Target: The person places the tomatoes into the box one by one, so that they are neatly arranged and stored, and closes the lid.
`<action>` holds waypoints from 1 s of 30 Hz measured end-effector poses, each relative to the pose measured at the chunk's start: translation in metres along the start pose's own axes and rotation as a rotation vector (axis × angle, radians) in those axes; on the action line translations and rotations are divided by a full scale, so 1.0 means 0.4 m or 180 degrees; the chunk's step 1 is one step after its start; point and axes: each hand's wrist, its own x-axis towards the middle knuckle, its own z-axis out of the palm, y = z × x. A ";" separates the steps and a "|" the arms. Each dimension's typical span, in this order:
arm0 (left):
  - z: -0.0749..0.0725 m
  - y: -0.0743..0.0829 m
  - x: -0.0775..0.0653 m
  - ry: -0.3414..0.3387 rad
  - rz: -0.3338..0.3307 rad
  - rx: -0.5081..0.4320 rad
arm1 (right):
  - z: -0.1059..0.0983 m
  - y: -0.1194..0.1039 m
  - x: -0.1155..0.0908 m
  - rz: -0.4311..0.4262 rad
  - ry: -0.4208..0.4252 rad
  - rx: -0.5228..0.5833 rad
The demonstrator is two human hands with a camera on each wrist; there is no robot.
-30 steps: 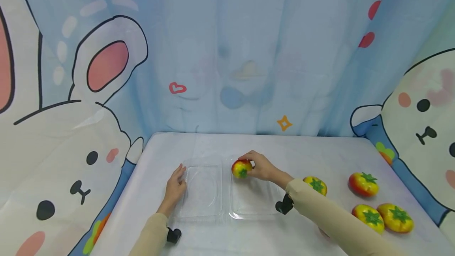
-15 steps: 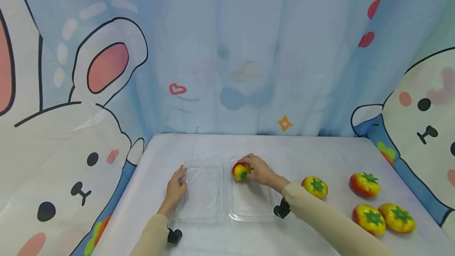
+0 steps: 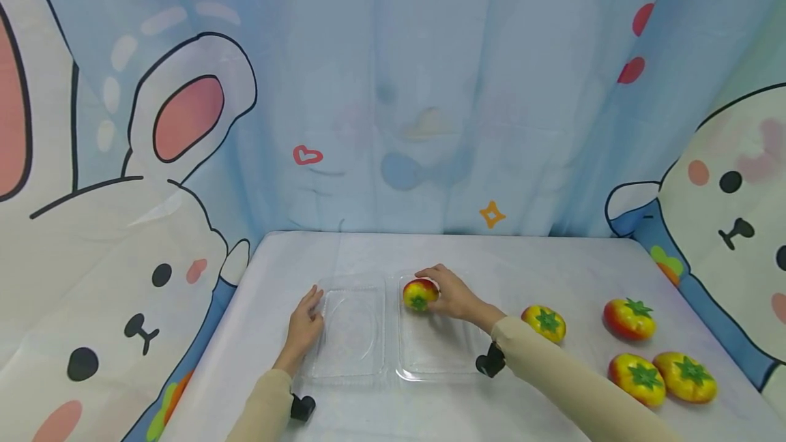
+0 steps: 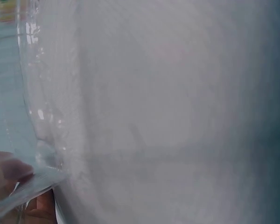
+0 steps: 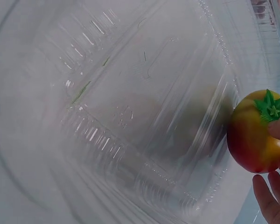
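A clear plastic clamshell box lies unfolded on the table, with a left half [image 3: 353, 333] and a right half [image 3: 432, 350]. My left hand [image 3: 304, 322] is at the left half's outer edge; in the left wrist view, its thumb [image 4: 14, 169] and fingers pinch the clear rim. Over the back left part of the right half, my right hand [image 3: 456, 297] grips a red-and-yellow tomato-like fruit [image 3: 419, 295] with a green star-shaped top. The right wrist view has the same fruit [image 5: 254, 133] between thumb and fingers, by the box wall. Whether it touches the box floor is unclear.
More such fruits stand on the white-covered table [image 3: 491, 408] to the right: one [image 3: 544, 322] partly behind the right sleeve, one further right [image 3: 629, 318], and a touching pair [image 3: 638, 379] nearer the front. A printed blue curtain [image 3: 430, 87] hangs behind.
The right hand and its fruit have moved slightly down and right, staying over the right half. The left hand stays at the box edge.
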 end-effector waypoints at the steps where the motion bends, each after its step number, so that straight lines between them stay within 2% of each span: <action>1: 0.000 -0.001 0.000 0.0003 0.0013 0.0006 | -0.002 0.001 -0.001 0.0018 -0.0007 0.0003; 6: 0.002 -0.004 0.002 0.0038 0.0100 -0.0003 | -0.010 0.003 -0.004 0.0031 -0.0014 0.0044; 11: 0.005 -0.013 -0.001 0.0162 0.0359 -0.0030 | -0.013 0.007 -0.007 0.0057 -0.0036 0.0108; 14: 0.006 -0.017 -0.003 0.0210 0.0432 -0.0065 | -0.011 0.009 -0.009 0.0079 -0.0032 0.0116; 18: 0.005 -0.017 -0.004 0.0192 0.0365 -0.0129 | -0.002 0.009 -0.005 -0.0001 0.0002 0.0002; 22: 0.003 -0.009 -0.007 0.0181 0.0351 -0.0037 | 0.005 0.005 0.002 -0.0113 -0.0004 -0.0180; 27: 0.002 -0.003 -0.001 0.0046 0.0073 -0.0009 | 0.004 -0.004 0.002 -0.0098 -0.0079 -0.0236; 30: 0.002 -0.002 0.001 -0.0011 -0.0020 0.0046 | 0.001 -0.005 -0.001 -0.0077 -0.0119 -0.0212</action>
